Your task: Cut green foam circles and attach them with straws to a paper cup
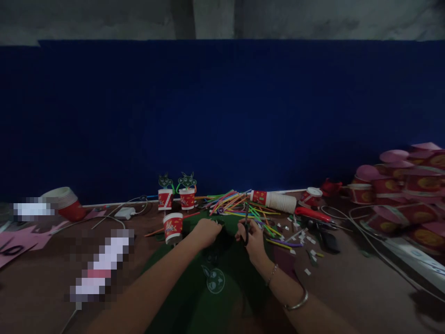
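My right hand (251, 237) is closed around dark-handled scissors (246, 215), whose blades point up and away from me. To its left, my left hand (207, 232) has its fingers curled together over a dark patch; what they hold is too dark to make out. Under both hands spreads a dark green sheet (187, 297). On it lies a rabbit-face cut-out (214, 281) with a pale outline. A red paper cup (173, 228) stands tilted beside my left forearm. Colourful pipe cleaners (229, 202) lie in a heap beyond my hands.
Two red cups (165, 199) with rabbit figures stand at the back. A stack of paper cups (278, 202) lies right of the heap. White scraps (302, 237) and a red-handled tool (313, 214) are at right, before piled red-and-pink cups (396, 185). Cables and a white adapter (125, 213) lie left.
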Motion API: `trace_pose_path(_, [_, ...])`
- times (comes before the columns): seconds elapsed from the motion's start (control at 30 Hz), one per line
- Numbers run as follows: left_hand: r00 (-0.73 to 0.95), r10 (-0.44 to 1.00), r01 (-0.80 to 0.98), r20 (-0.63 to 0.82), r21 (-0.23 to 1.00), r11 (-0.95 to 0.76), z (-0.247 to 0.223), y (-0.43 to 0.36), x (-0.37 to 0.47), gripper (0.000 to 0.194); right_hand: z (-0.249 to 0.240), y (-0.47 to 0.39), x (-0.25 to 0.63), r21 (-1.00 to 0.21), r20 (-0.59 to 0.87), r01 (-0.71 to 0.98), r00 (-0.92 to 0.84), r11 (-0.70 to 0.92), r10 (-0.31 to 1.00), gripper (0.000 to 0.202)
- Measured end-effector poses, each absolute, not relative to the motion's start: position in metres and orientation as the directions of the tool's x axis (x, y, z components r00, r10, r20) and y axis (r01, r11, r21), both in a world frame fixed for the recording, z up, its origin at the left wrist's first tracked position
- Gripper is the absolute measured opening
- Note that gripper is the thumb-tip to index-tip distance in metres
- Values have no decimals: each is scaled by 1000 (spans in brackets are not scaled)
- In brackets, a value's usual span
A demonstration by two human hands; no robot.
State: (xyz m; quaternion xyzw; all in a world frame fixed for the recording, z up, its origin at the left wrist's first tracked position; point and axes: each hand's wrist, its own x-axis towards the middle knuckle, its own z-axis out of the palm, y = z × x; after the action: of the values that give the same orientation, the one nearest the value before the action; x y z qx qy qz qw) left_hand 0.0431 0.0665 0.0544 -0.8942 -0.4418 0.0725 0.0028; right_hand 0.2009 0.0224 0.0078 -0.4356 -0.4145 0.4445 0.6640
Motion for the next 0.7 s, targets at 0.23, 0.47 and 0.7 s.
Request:
trace_pose_path(0.23, [629,765,767,-136,-49,-640,52,71,46,21,10,21,201,-953,140,-225,270,204,953,34])
trace_pose_path(0.47, [545,837,837,-38,-16,-546,65,65,39,22,9,22,200,-964,71,-228,277,138,958,39])
trace_pose_path(0.7, [713,629,685,-309,498,-532,75,29,16,25,3,24,202,-999,46,34,207,40,977,34])
